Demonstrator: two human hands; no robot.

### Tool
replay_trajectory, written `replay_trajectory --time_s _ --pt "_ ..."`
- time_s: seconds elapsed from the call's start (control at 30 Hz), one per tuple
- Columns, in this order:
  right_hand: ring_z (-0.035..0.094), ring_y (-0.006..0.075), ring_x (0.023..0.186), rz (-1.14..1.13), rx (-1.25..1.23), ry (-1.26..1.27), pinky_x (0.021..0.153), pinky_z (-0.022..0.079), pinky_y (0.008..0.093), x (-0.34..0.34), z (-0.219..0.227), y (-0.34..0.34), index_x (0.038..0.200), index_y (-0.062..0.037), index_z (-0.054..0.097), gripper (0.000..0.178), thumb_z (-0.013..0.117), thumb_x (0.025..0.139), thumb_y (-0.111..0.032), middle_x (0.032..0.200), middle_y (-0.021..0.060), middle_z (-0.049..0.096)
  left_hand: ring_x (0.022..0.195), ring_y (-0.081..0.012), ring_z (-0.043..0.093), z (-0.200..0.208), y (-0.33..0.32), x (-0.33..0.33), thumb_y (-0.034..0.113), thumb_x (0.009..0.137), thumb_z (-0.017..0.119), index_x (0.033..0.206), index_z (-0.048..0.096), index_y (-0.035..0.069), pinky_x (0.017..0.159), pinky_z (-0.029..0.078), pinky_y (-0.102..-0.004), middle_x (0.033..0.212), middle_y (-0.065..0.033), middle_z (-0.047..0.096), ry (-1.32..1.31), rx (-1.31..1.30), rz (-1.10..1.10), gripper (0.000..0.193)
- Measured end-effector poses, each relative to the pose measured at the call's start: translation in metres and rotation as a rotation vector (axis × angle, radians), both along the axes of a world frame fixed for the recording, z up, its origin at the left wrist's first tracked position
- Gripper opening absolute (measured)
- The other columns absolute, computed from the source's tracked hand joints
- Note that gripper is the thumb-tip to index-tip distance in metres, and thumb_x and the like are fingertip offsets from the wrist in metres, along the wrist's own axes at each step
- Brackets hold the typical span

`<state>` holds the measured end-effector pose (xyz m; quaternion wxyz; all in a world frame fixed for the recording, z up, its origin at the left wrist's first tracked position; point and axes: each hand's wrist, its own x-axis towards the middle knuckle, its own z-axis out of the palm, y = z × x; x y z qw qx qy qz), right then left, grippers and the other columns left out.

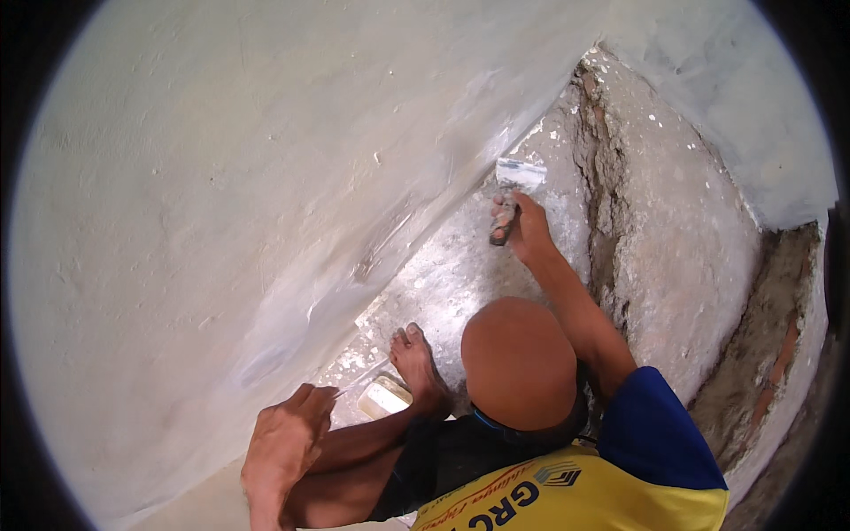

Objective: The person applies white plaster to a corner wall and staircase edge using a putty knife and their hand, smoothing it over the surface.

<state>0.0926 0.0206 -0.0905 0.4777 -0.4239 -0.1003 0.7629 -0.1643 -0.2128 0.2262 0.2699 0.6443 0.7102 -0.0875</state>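
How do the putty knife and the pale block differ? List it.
The putty knife is held in a co-worker's hand; the pale block lies on the floor beside a foot. The putty knife has a dark handle; the pale block has none. Both look whitish.

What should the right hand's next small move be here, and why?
Probably a short pull of the putty knife along the foot of the wall. The right hand is closed on its handle, the blade is coated white and sits right where the smooth wall meets the rough floor, and a fresh-looking white streak runs along that same joint.
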Motion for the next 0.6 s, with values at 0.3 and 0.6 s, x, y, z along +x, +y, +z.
replay_trajectory --time_s 0.3,0.6 --pt "0.058 0.0202 0.068 0.143 -0.036 0.049 0.049 0.047 0.0343 0.006 -0.021 -0.003 0.100 -0.0035 0.057 0.030 0.049 0.098 -0.032 0.078 0.0070 0.058 0.072 -0.0369 0.061 -0.014 -0.032 -0.018 0.000 0.089 0.060 0.105 0.064 0.000 0.066 0.049 -0.0421 0.089 -0.0181 0.064 -0.155 -0.044 0.303 0.016" --pt "0.055 0.0148 0.065 0.358 -0.060 0.203 0.052 0.048 0.0307 0.046 -0.048 -0.023 0.100 -0.0093 0.058 0.030 0.048 0.098 -0.037 0.075 0.0022 0.057 0.084 -0.0339 0.061 -0.007 -0.034 -0.047 0.005 0.091 0.059 0.100 0.067 0.002 0.075 0.048 -0.0407 0.094 -0.0121 0.068 -0.026 0.007 0.178 0.012"
